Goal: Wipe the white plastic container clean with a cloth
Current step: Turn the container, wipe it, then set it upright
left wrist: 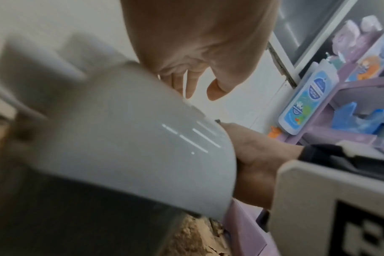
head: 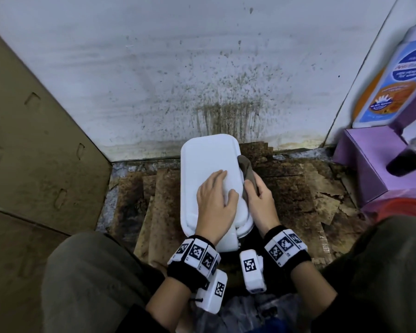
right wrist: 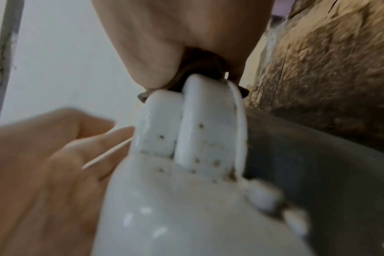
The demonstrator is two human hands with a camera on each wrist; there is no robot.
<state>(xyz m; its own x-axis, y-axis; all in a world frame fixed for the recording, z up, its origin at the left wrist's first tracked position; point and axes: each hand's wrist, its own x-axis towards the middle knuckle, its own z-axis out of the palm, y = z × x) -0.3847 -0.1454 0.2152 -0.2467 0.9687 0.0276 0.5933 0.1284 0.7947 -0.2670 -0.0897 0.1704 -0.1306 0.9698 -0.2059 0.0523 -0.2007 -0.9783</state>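
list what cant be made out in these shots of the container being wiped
- Container underside and left side: head view, hidden by its own top face.
- Cloth: mostly covered by the right hand in the head view; only a dark scrap in the right wrist view.
- Left hand contact with the top: blurred in the left wrist view.
- Bottle label: cut off by the head view's right edge, print too small.
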